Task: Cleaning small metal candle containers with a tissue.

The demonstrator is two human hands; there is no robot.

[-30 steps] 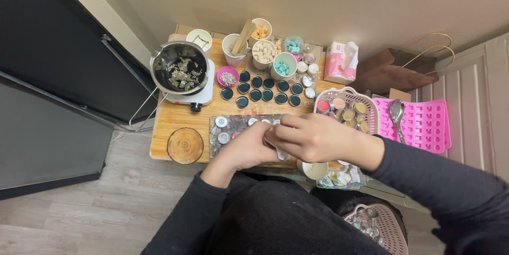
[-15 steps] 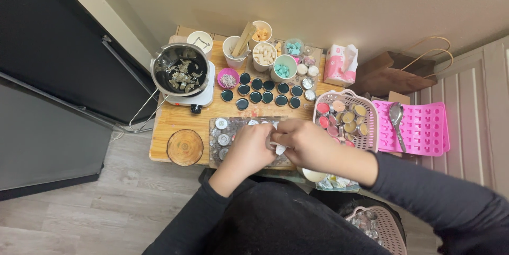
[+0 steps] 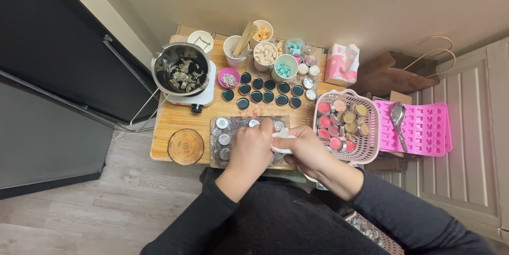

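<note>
A dark tray (image 3: 220, 151) of small round silver tins lies at the near edge of a low wooden table (image 3: 164, 122). My left hand (image 3: 249, 149) is curled down over the middle of the tray, and what its fingers grip is hidden. My right hand (image 3: 307, 151) is right beside it, over the tray's right end. It pinches a small white piece, like a tissue or wipe (image 3: 281, 139), that pokes out between the two hands. Both sleeves are dark.
A metal pot (image 3: 180, 69) of chunks sits on a white hot plate, with a round wooden coaster (image 3: 185, 147) in front. Dark lids (image 3: 265, 91), cups of wax pieces (image 3: 263, 53), a pink basket of filled tins (image 3: 366, 146), a pink mould (image 3: 424, 128) with a spoon, and a tissue pack (image 3: 339, 64) stand around.
My right hand has drawn in a little closer to my left hand over the tray. Both stay together on the same spot; nothing else on the table has moved.
</note>
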